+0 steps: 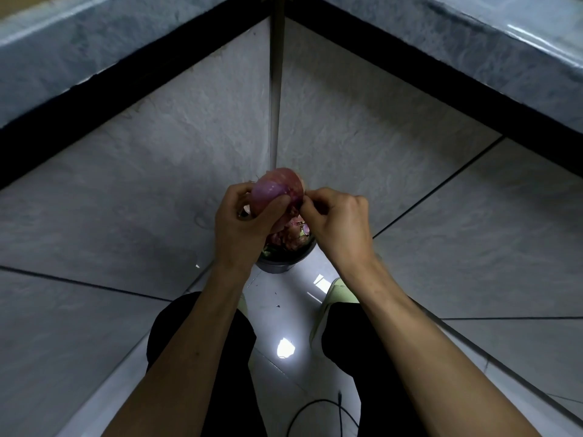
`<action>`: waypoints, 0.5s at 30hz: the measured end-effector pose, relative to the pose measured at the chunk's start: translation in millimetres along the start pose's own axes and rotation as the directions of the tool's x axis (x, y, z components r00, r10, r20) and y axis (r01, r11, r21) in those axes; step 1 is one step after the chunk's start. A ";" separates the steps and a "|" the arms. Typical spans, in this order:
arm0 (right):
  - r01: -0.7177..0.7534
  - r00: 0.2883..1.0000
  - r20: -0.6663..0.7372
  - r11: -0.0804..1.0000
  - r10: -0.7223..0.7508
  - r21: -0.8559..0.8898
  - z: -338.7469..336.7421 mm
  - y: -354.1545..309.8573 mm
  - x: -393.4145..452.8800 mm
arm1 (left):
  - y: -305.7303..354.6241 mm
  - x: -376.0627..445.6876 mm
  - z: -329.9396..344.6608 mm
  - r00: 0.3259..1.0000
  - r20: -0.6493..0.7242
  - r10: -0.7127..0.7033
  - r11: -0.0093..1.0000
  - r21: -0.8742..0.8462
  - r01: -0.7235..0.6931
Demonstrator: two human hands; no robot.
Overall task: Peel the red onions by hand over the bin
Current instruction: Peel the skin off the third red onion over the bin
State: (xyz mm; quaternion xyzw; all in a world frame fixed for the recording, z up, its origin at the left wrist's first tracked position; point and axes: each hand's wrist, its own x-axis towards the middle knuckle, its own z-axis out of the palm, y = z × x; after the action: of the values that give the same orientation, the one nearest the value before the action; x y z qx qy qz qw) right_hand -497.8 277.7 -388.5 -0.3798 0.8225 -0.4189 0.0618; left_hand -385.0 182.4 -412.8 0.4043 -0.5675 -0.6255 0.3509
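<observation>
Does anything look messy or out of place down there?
Slightly: small dark flecks lie on the pale floor short of the bin, possibly dropped peel. A black cable loops between the person's legs.

Black trousers and pale green shoes are being worn, while both forearms are being left bare.

A single wide-angle camera worn on the person's head looks steeply forward and down into a tiled corner, where two grey bench edges bend with the lens and meet at the top of the frame. Both forearms reach in from the bottom edge, the left hand and right hand close to the lens at centre, directly above the bin on the floor far below.
</observation>
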 end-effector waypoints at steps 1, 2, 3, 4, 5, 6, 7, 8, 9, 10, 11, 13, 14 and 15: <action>-0.005 1.000 -0.013 1.000 0.005 -0.009 0.9 -0.7 -0.2 | -0.4 -0.1 -0.1 1.000 -0.009 0.000 1.000 -0.010 0.000; -0.002 1.000 -0.027 1.000 0.001 -0.015 1.5 -1.9 0.1 | -0.2 -0.5 0.0 1.000 -0.018 -0.002 1.000 -0.018 0.002; 0.011 0.999 -0.041 1.000 -0.012 -0.025 1.8 -3.6 0.7 | -0.1 -0.8 -0.1 1.000 -0.024 -0.009 1.000 -0.027 0.008; 0.029 0.998 -0.056 0.999 -0.032 -0.042 1.9 -5.6 1.6 | 0.1 -1.2 0.1 0.999 -0.027 -0.020 0.999 -0.039 0.019; 0.044 0.996 -0.070 0.997 -0.048 -0.058 1.6 -7.7 3.0 | 0.2 -1.5 0.8 0.999 -0.030 -0.036 0.998 -0.055 0.034; 0.053 0.995 -0.080 0.996 -0.059 -0.070 1.0 -9.6 4.7 | 0.6 -1.8 1.5 0.998 -0.032 -0.055 0.996 -0.072 0.053; 0.059 0.994 -0.084 0.995 -0.065 -0.077 0.0 -11.0 6.4 | 1.6 -2.2 2.1 0.997 -0.033 -0.072 0.994 -0.084 0.069; 0.063 0.994 -0.083 0.995 -0.070 -0.083 -0.8 -12.0 7.9 | 3.4 -2.8 3.1 0.996 -0.036 -0.082 0.993 -0.093 0.079; 0.066 0.994 -0.081 0.994 -0.073 -0.088 -2.2 -13.8 9.1 | 6.1 -3.8 3.6 0.995 -0.043 -0.088 0.991 -0.102 0.083; 0.067 0.994 -0.079 0.994 -0.074 -0.092 -3.2 -15.4 10.2 | 8.7 -4.7 4.2 0.994 -0.048 -0.100 0.989 -0.116 0.094; 0.069 0.994 -0.077 0.993 -0.077 -0.098 -4.7 -17.4 11.2 | 12.0 -5.9 4.8 0.992 -0.047 -0.115 0.986 -0.131 0.108; 0.071 0.994 -0.073 0.992 -0.079 -0.108 -8.5 -21.1 12.7 | 17.6 -8.9 5.2 0.990 -0.033 -0.137 0.980 -0.153 0.130; 0.065 0.995 -0.067 0.993 -0.072 -0.103 -10.2 -22.5 13.0 | 20.2 -10.8 5.3 0.989 -0.024 -0.144 0.977 -0.160 0.138; 0.057 0.996 -0.060 0.995 -0.062 -0.088 -12.0 -23.7 12.7 | 22.4 -12.4 4.9 0.989 -0.021 -0.149 0.976 -0.166 0.144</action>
State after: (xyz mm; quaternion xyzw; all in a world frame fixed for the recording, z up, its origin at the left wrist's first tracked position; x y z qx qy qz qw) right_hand -498.2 268.2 -360.6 -0.3931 0.8297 -0.3964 0.0072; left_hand -384.7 193.2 -389.0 0.4251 -0.4769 -0.6875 0.3452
